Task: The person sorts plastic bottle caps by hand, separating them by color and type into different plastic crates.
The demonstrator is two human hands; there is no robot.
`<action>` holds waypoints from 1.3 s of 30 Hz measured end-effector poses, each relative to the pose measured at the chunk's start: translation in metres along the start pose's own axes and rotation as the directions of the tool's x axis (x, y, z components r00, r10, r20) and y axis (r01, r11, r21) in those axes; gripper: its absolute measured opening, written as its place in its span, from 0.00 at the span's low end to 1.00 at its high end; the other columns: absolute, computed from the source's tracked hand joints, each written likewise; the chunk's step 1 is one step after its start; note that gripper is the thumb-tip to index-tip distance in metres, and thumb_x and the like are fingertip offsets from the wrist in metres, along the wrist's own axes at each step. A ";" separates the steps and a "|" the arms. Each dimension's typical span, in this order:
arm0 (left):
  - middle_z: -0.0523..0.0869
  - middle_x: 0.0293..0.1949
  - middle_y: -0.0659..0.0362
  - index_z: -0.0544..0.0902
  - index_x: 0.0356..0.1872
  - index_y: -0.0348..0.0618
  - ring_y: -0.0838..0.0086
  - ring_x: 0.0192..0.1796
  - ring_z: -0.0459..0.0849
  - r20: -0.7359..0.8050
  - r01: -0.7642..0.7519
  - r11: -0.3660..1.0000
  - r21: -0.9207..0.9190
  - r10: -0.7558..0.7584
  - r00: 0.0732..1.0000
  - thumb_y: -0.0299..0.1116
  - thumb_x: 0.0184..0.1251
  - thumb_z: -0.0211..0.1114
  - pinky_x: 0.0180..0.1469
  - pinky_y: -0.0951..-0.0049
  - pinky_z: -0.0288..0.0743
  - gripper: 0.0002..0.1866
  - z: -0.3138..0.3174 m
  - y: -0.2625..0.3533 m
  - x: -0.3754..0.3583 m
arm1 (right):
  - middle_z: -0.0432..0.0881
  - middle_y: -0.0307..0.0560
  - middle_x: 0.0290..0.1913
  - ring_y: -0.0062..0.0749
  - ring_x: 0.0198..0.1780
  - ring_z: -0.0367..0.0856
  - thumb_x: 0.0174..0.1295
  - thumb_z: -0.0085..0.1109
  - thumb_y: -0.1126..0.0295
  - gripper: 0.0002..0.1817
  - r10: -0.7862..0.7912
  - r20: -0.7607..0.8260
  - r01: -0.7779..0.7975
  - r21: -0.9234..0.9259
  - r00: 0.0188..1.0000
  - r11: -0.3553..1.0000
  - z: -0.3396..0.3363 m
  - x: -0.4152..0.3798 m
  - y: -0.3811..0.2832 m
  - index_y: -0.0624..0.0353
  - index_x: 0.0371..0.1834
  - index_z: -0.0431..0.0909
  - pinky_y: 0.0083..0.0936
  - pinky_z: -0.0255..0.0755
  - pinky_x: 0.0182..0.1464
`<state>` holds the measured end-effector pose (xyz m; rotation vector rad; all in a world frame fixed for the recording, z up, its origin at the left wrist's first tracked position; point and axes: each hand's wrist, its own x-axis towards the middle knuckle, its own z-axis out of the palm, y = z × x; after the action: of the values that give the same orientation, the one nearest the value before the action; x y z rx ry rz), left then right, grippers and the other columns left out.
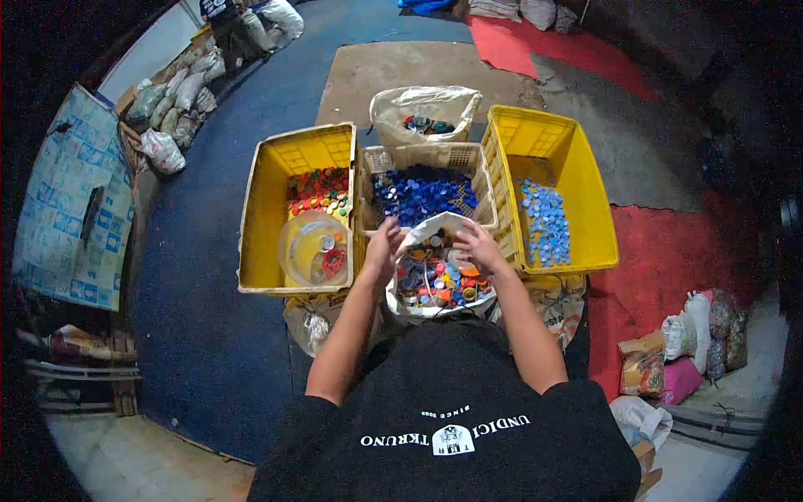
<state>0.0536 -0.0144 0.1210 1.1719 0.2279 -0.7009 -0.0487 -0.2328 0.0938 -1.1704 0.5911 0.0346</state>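
Observation:
An open white sack (406,308) full of mixed coloured caps lies close to my body. My left hand (384,248) is at the sack's upper left edge, its fingers bent; whether they hold anything is unclear. On the right side, my right hand (477,248) hovers over the sack's opening with its fingers apart. Just beyond is a white crate (488,188) of dark blue caps. The left yellow crate (255,192) holds red, orange and yellow caps and a clear round tub (294,247). Light blue caps (545,222) lie in the right yellow crate (590,192).
Behind the white crate stands another white sack (385,105) with a few dark and orange pieces. Filled bags (188,92) line the left wall, near a person (226,25). More bags (694,326) stand at the right.

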 end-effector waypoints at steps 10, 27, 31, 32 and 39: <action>0.79 0.50 0.46 0.77 0.55 0.42 0.53 0.57 0.76 -0.079 -0.058 0.272 0.961 0.467 0.881 0.47 0.53 0.72 0.58 0.57 0.69 0.30 -0.064 -0.103 -0.069 | 0.82 0.50 0.52 0.39 0.47 0.84 0.60 0.61 0.61 0.23 0.009 0.260 0.199 -0.760 0.966 0.619 0.034 0.006 0.062 0.59 0.57 0.75 0.32 0.77 0.49; 0.86 0.31 0.50 0.82 0.42 0.36 0.66 0.34 0.86 -0.111 -0.101 0.618 0.779 0.295 0.949 0.34 0.57 0.63 0.40 0.66 0.77 0.14 -0.108 -0.110 -0.087 | 0.84 0.56 0.38 0.52 0.43 0.82 0.51 0.59 0.72 0.13 -0.169 0.128 0.195 -0.851 0.977 0.488 0.037 0.021 0.128 0.58 0.42 0.82 0.39 0.76 0.47; 0.86 0.32 0.49 0.82 0.42 0.36 0.65 0.34 0.86 -0.071 -0.112 0.609 0.785 0.268 0.961 0.34 0.57 0.64 0.40 0.66 0.77 0.15 -0.111 -0.108 -0.077 | 0.82 0.54 0.42 0.51 0.46 0.81 0.53 0.59 0.73 0.13 -0.123 0.034 0.050 -0.990 0.992 0.130 0.009 -0.022 0.074 0.55 0.43 0.83 0.39 0.75 0.50; 0.86 0.32 0.48 0.81 0.43 0.36 0.64 0.34 0.86 -0.041 -0.139 0.606 0.783 0.274 0.961 0.34 0.56 0.64 0.40 0.66 0.77 0.15 -0.112 -0.108 -0.074 | 0.82 0.54 0.42 0.51 0.46 0.81 0.53 0.59 0.73 0.13 -0.120 0.022 0.038 -0.991 0.993 0.129 0.005 -0.023 0.079 0.55 0.43 0.83 0.39 0.75 0.50; 0.84 0.41 0.48 0.76 0.51 0.37 0.63 0.44 0.84 0.055 -0.162 0.534 0.830 0.211 0.976 0.31 0.55 0.64 0.49 0.65 0.76 0.20 -0.111 -0.098 -0.054 | 0.84 0.57 0.39 0.49 0.44 0.82 0.57 0.56 0.72 0.11 -0.297 -0.190 -0.019 -0.868 0.936 0.496 -0.005 -0.010 0.086 0.57 0.41 0.84 0.39 0.74 0.50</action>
<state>-0.0273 0.0857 0.0301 2.1128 -0.2413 -0.5833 -0.0868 -0.1997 0.0237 -2.2674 0.7923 -0.0043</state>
